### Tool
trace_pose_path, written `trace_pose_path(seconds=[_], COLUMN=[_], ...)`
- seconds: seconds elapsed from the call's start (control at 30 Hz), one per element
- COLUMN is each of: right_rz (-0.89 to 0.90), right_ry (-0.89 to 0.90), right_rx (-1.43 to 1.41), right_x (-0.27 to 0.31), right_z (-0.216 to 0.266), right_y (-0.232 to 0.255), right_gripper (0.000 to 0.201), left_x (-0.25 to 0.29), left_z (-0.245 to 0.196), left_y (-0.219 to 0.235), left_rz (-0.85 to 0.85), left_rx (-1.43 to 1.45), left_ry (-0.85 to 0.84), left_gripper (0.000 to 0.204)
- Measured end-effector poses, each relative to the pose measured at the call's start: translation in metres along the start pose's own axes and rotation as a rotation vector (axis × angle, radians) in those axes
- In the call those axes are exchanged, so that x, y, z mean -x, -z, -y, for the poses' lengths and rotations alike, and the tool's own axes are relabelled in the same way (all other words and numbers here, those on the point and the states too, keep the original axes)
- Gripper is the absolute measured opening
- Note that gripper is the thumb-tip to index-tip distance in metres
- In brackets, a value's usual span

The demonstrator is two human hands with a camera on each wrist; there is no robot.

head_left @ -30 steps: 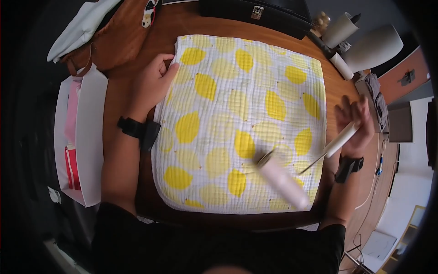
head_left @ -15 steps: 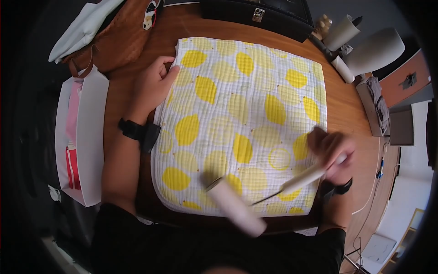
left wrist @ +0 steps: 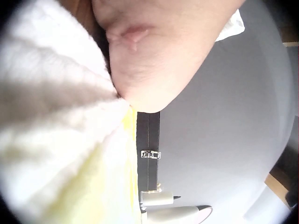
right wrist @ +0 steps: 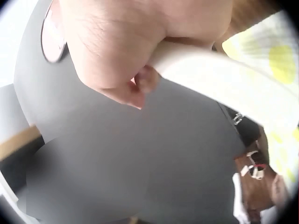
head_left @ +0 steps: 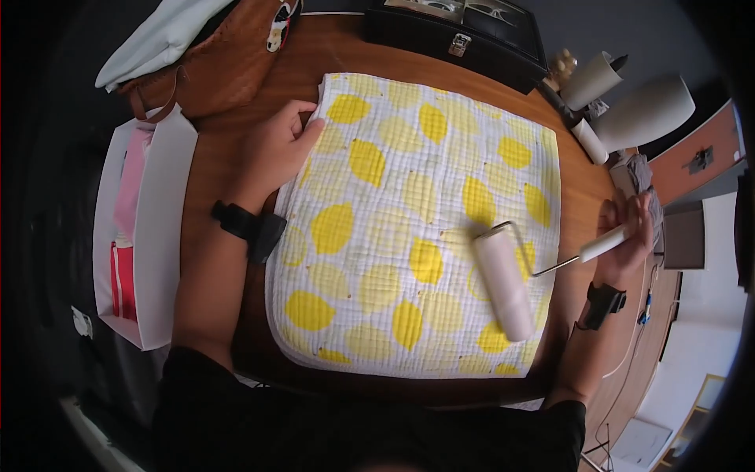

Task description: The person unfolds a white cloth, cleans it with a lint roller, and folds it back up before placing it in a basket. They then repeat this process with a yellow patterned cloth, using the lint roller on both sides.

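Note:
A folded white cloth with yellow lemons (head_left: pixel 377 212) lies flat in the head view. At its upper left edge my left hand (head_left: pixel 279 149) pinches the border, thumb on top; in the left wrist view creases run toward the fingertips of that hand (left wrist: pixel 154 56). My right hand (head_left: pixel 627 236), beyond the cloth's right edge, grips the pale handle of a lint roller (head_left: pixel 507 287). The roller's white cylinder is over the cloth's lower right part; whether it touches is unclear. The right wrist view shows the hand (right wrist: pixel 135 42) curled round the handle (right wrist: pixel 210 77).
A white box (head_left: pixel 161 236) with pink and red items stands at the left, below a brown bag (head_left: pixel 212 75). A black case (head_left: pixel 464 39) is at the back. White cylindrical things (head_left: pixel 591 82), a small roll (head_left: pixel 590 141) and a grey box (head_left: pixel 683 236) are at the right.
My right hand swung inward and down over the cloth, then back out to the right, carrying the roller with it. My left hand kept its place on the cloth edge. The head view shifted slightly.

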State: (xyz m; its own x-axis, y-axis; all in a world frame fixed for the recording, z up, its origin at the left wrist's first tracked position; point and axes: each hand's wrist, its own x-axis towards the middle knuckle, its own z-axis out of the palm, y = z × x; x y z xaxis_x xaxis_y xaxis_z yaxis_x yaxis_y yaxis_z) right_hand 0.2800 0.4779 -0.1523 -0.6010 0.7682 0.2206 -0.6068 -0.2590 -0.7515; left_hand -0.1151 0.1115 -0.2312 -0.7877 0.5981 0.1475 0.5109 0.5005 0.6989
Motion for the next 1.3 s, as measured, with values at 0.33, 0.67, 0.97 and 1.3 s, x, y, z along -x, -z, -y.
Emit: trace_pose_path(seconds=[0.33,0.67,0.97,1.3], right_rz=[0.295,1.0,0.102,-0.056], right_ry=[-0.102,-0.155,0.095,-0.111], right_rx=[-0.128,0.629,0.781,0.595], right_x=[0.023,0.059,0.008,0.004], right_z=[0.002,-0.041,0.004,0.004], right_y=[-0.052,-0.107,0.042,0.05], right_gripper=[0.005,0.028,0.03,0.024], left_x=[-0.003,-0.001,0.001,0.001], left_z=[0.006,-0.001,0.003,-0.002], left_y=[-0.002,-0.002,-0.003,0.001], left_rz=[-0.01,-0.003,-0.007,-0.021], left_rx=[-0.042,-0.002,0.023,-0.026], left_ry=[-0.026,-0.045,-0.01,-0.031], left_gripper=[0.033,0.03,0.033,0.033])
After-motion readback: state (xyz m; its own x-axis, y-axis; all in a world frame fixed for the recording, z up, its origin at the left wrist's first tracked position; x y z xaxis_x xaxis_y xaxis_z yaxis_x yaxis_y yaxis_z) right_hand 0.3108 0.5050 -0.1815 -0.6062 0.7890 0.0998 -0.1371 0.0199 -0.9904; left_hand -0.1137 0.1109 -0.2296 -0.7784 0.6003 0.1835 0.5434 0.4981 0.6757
